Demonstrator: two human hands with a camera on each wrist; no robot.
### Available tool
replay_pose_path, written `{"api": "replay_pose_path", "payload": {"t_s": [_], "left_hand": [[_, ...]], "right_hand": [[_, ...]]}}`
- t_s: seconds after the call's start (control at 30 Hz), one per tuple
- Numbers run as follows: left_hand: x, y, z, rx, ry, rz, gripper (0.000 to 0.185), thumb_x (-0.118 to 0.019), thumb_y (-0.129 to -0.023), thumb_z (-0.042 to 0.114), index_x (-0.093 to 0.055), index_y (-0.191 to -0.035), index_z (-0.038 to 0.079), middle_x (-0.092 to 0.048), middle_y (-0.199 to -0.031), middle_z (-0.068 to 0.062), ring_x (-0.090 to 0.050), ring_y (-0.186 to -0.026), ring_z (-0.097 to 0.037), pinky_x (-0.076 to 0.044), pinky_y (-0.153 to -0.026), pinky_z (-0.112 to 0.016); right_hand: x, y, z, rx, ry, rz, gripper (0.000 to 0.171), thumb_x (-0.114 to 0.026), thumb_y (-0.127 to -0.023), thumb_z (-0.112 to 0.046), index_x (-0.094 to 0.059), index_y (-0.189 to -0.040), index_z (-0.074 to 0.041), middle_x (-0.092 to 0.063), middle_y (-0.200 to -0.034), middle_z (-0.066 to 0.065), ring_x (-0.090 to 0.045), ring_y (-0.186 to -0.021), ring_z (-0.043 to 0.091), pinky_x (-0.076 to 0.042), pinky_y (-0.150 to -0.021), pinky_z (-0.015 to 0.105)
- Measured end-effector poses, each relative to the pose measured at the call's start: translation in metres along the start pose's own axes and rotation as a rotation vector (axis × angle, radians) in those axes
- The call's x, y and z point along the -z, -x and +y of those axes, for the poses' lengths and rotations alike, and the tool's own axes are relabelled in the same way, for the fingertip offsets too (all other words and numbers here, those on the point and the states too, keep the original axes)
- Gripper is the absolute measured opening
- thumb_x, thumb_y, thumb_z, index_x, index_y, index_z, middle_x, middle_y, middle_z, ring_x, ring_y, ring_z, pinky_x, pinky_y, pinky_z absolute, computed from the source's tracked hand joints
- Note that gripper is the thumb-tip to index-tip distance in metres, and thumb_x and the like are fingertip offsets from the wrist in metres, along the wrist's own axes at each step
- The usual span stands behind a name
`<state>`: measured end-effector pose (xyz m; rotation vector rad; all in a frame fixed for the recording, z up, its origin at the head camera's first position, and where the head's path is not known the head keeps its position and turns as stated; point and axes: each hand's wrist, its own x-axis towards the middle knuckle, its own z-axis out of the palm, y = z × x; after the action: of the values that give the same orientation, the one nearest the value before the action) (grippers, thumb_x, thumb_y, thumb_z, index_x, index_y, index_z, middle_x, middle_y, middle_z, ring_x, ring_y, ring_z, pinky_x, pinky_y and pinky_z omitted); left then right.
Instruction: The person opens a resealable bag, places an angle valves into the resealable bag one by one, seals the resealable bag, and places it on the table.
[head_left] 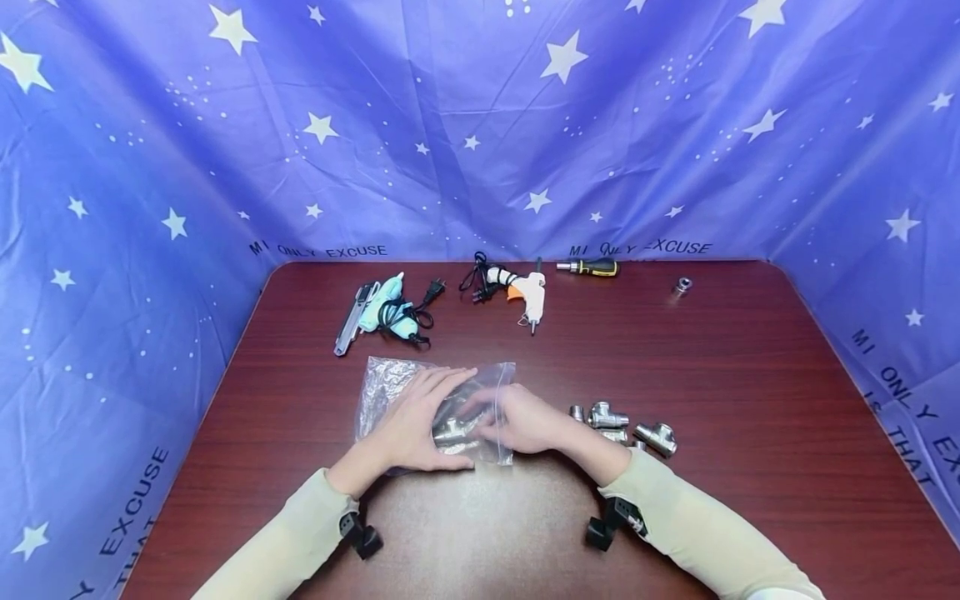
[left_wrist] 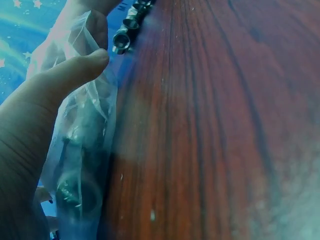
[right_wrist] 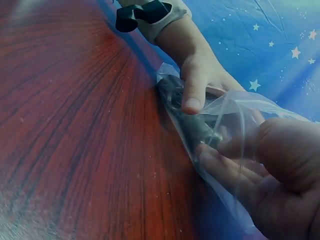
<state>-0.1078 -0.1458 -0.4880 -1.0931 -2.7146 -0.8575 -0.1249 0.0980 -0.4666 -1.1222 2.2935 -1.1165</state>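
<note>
A clear zip bag (head_left: 382, 392) lies on the table with metal pipe fittings (head_left: 450, 430) inside it. My left hand (head_left: 416, 421) rests across the bag, its fingers stretched over the plastic and its thumb along the near side. My right hand (head_left: 517, 418) reaches into the bag's mouth from the right. In the right wrist view, my right fingertips (right_wrist: 210, 157) touch or nearly touch the end of a fitting (right_wrist: 197, 127) through or inside the film. The head view blurs these fingers, and they look parted. Plastic partly hides the fittings.
More metal fittings (head_left: 606, 415) stand right of the bag, with a tee fitting (head_left: 657, 438) beside them. Behind are a blue glue gun (head_left: 386, 304), a grey tool (head_left: 356, 321), a white glue gun (head_left: 531, 296), a screwdriver (head_left: 596, 267) and a small metal part (head_left: 682, 287).
</note>
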Motion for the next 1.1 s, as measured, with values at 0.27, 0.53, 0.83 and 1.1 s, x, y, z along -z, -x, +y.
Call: {"api": "replay_pose_path", "payload": {"t_s": [0.27, 0.53, 0.83, 1.1], "left_hand": [[0.001, -0.001, -0.001, -0.012, 0.025, -0.007, 0.119, -0.094, -0.065, 0.062, -0.043, -0.162, 0.016, -0.054, -0.158, -0.003, -0.052, -0.141, -0.029, -0.042, -0.119, -0.058], [0.001, 0.000, 0.000, 0.008, 0.018, -0.023, 0.124, -0.092, -0.062, 0.070, -0.042, -0.163, 0.020, -0.055, -0.156, -0.001, -0.051, -0.139, -0.025, -0.042, -0.119, -0.055], [0.001, 0.000, 0.000, 0.034, 0.049, -0.043, 0.121, -0.092, -0.064, 0.069, -0.041, -0.164, 0.024, -0.053, -0.158, 0.001, -0.049, -0.142, -0.024, -0.040, -0.121, -0.057], [0.001, -0.002, 0.001, 0.069, 0.069, -0.052, 0.112, -0.089, -0.072, 0.066, -0.040, -0.164, 0.027, -0.053, -0.158, 0.005, -0.050, -0.142, -0.022, -0.039, -0.122, -0.055]], "right_hand": [[0.011, 0.005, 0.005, 0.091, 0.027, -0.072, 0.035, -0.063, -0.103, -0.004, -0.069, -0.137, -0.011, -0.079, -0.118, 0.003, -0.057, -0.070, -0.005, -0.052, -0.067, 0.019], [0.059, 0.035, 0.007, -0.046, 0.040, -0.057, 0.022, -0.070, -0.099, -0.002, -0.076, -0.120, -0.007, -0.081, -0.112, 0.007, -0.079, -0.098, 0.013, -0.062, -0.088, 0.021], [0.098, 0.079, 0.019, -0.056, 0.286, 0.006, 0.029, -0.088, -0.086, -0.016, -0.077, -0.112, -0.009, -0.079, -0.104, 0.002, -0.075, -0.092, 0.017, -0.064, -0.084, 0.034], [0.082, 0.097, 0.018, -0.051, 0.481, 0.007, 0.049, -0.097, -0.073, -0.031, -0.076, -0.112, -0.011, -0.069, -0.102, -0.002, -0.067, -0.090, 0.014, -0.060, -0.083, 0.034]]}}
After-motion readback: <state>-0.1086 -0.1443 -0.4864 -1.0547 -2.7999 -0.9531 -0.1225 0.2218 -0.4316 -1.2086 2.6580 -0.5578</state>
